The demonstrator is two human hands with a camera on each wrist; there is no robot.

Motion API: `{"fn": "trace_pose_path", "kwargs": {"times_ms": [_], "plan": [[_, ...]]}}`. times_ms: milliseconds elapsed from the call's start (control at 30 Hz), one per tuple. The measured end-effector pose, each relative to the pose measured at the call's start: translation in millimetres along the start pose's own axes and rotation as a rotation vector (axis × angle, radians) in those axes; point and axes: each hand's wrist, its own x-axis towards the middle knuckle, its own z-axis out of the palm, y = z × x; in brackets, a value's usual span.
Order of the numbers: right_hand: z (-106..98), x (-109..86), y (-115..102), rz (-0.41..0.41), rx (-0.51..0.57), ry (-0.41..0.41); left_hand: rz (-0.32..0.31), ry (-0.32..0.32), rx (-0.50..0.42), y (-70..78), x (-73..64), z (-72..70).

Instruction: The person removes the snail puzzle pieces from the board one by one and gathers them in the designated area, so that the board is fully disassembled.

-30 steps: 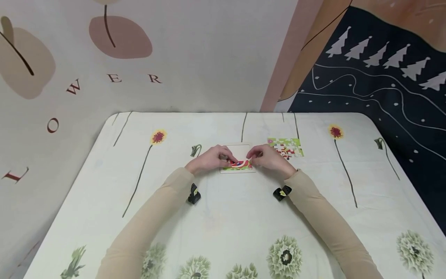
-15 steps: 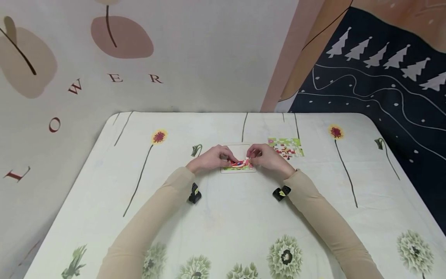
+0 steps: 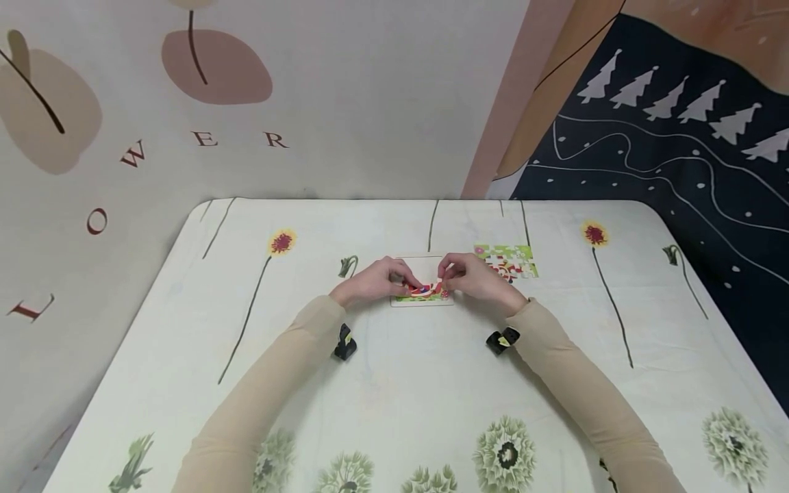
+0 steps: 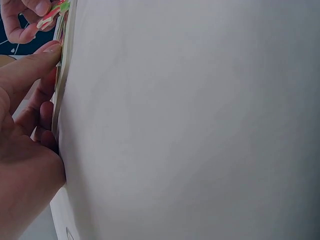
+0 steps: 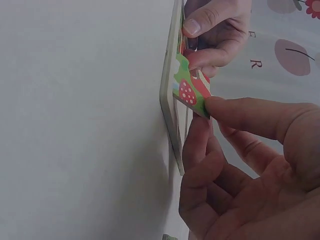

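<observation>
On the table lies a white puzzle tray (image 3: 419,263) with brightly coloured jigsaw pieces (image 3: 422,292) along its near side. My left hand (image 3: 371,279) rests over the tray's left part, thumb and fingertips touching the pieces there; its thumb stretches along the tray in the left wrist view. At the right end, my right hand (image 3: 477,281) pinches a jigsaw piece (image 5: 188,92), green and red with a white-spotted mushroom cap, between thumb and fingers. This piece is tilted, its left edge at the tray rim (image 5: 169,75) in the right wrist view.
A second group of jigsaw pieces (image 3: 520,259), green, red and white, lies behind the right hand, which partly covers it. The table (image 3: 407,383) has a flower-printed cloth. Behind it stands a patterned wall covering (image 3: 370,123).
The right hand shifts very slightly, and its wrist moves a little to the right. It pinches the piece at the tray's right end throughout. The left hand stays where it was.
</observation>
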Motion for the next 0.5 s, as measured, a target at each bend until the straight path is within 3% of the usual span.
{"fn": "trace_pose_path", "kwargs": {"times_ms": [500], "plan": [[-15.9, -8.0, 0.4, -0.007, -0.012, 0.040, -0.019, 0.008, 0.026, -6.8, 3.9, 1.7]]}}
